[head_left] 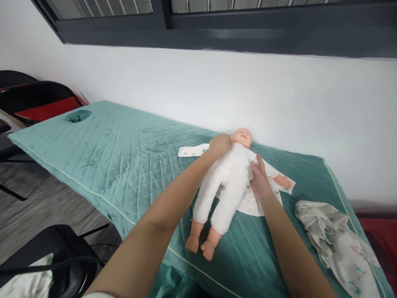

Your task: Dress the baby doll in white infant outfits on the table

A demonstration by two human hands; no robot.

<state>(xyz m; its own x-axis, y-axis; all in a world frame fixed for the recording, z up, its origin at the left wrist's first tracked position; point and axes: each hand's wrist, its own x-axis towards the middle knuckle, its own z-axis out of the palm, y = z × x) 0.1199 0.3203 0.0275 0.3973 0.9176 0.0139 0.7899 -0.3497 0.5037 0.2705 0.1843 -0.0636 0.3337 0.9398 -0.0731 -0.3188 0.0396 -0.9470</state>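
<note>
A baby doll (237,178) with a white cloth body lies on its back on a small white printed shirt (254,205), spread open beneath it. My left hand (221,145) is closed at the doll's shoulder on the left of the picture, and hides the arm there. Past that hand a flat printed sleeve (192,150) sticks out to the left. The doll's other arm lies along the right sleeve, its hand near the cuff. My right hand (259,178) grips the doll's side, thumb up, with some fingertips hidden against the body.
A green quilted cover (130,165) with a face hole (78,116) lies over the bed, which stands against a white wall. Crumpled printed cloth (335,244) rests at the right. Black chairs (40,99) stand at the left; a nearer chair (58,244) holds another printed cloth (31,279).
</note>
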